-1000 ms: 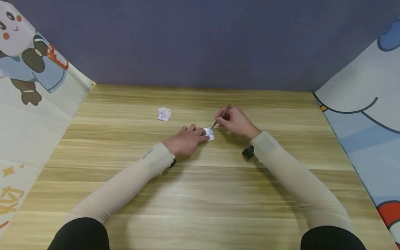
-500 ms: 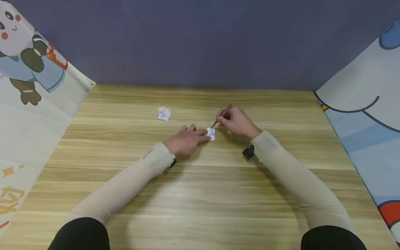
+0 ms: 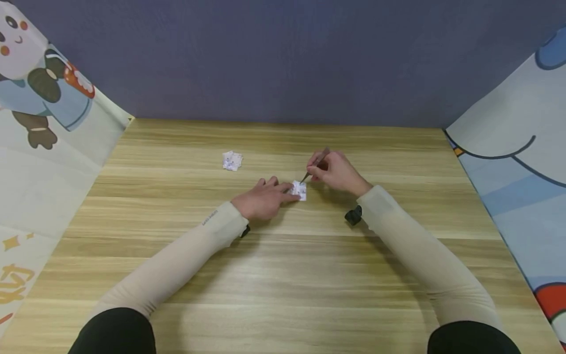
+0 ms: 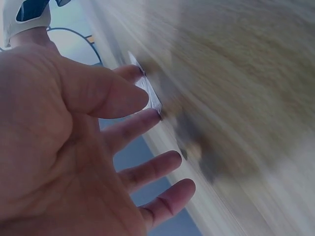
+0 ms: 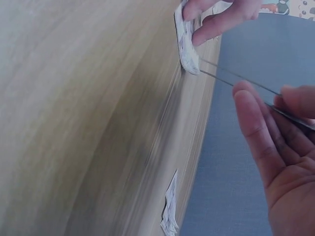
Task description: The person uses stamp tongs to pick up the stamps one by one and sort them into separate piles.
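A small square of white paper (image 3: 299, 190) with purple print lies on the table, right of centre. In the head view my left hand (image 3: 264, 198) reaches in from the left, index and middle fingers spread and resting on the paper's left part. Its thumb stays off the paper in the left wrist view. My right hand (image 3: 336, 169) pinches slim metal tweezers (image 3: 316, 164) between thumb and fingers. The tweezers' tips stand slightly apart at the paper's far edge; whether they grip it cannot be told.
A loose pile of similar paper squares (image 3: 232, 161) lies farther back on the left. The right wrist view also has separate thin white pieces (image 5: 170, 209) low on the table, hidden in the head view. A dark wall (image 3: 283, 64) borders the table's back edge.
The paper under my left fingers has shifted slightly right and shows more of its surface. My right hand and the tweezers have moved a little right with it. The left hand barely moved.
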The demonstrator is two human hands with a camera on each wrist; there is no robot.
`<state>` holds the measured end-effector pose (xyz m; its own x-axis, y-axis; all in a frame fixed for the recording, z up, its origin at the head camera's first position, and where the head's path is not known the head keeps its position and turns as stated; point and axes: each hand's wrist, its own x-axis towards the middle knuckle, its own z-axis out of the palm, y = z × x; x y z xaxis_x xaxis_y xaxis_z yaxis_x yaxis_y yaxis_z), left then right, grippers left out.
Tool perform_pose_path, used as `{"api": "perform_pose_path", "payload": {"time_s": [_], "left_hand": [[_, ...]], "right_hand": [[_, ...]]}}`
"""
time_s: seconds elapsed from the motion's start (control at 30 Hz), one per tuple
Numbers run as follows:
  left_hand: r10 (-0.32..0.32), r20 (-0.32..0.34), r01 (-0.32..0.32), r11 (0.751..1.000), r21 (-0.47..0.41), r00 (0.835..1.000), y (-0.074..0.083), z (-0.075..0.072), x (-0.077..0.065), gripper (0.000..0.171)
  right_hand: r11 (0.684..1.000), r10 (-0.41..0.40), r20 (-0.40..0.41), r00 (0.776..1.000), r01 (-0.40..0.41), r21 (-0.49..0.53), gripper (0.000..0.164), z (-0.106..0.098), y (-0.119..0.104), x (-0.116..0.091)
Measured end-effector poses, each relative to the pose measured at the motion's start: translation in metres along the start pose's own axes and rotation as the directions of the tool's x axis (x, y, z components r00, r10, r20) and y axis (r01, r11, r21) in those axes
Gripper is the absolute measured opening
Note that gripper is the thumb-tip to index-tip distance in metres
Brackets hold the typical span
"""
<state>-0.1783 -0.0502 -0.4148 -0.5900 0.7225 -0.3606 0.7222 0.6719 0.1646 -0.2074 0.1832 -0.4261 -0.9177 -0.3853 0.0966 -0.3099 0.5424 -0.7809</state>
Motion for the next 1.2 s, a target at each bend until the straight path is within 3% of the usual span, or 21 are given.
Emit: {"api": "perform_pose_path", "payload": {"time_s": [0.3,0.53,0.67,0.9,1.03,1.2], "left_hand": [[0.007,0.008,-0.007,1.000,0.014,1.000,0.002,-0.002,0.002,0.070],[0.019,-0.001,-0.019,1.000,0.004,1.000,0.002,-0.002,0.003,0.074],[0.024,0.000,-0.024,1.000,-0.006,1.000,0.002,-0.003,0.005,0.075],[0.005,-0.093,-0.010,0.998,-0.060,0.996,0.000,-0.009,0.010,0.048],[-0.004,-0.109,-0.003,0.998,-0.061,0.994,-0.002,-0.013,0.015,0.050],[0.001,-0.088,-0.004,0.999,-0.043,0.996,-0.001,-0.015,0.027,0.052]], "right_hand": [[1.000,-0.025,-0.003,1.000,0.025,0.003,0.011,-0.003,0.002,-0.003],[1.000,-0.008,-0.083,0.997,0.008,-0.002,0.012,-0.008,0.003,-0.004],[0.999,0.001,-0.121,0.993,0.005,0.049,0.012,-0.012,0.003,-0.005],[0.998,-0.060,-0.175,0.983,0.055,-0.029,0.014,-0.020,-0.003,-0.010],[0.996,-0.088,-0.194,0.977,0.082,-0.038,0.017,-0.027,-0.003,-0.011],[0.999,-0.034,-0.216,0.976,0.042,0.034,0.019,-0.044,0.004,-0.009]]}}
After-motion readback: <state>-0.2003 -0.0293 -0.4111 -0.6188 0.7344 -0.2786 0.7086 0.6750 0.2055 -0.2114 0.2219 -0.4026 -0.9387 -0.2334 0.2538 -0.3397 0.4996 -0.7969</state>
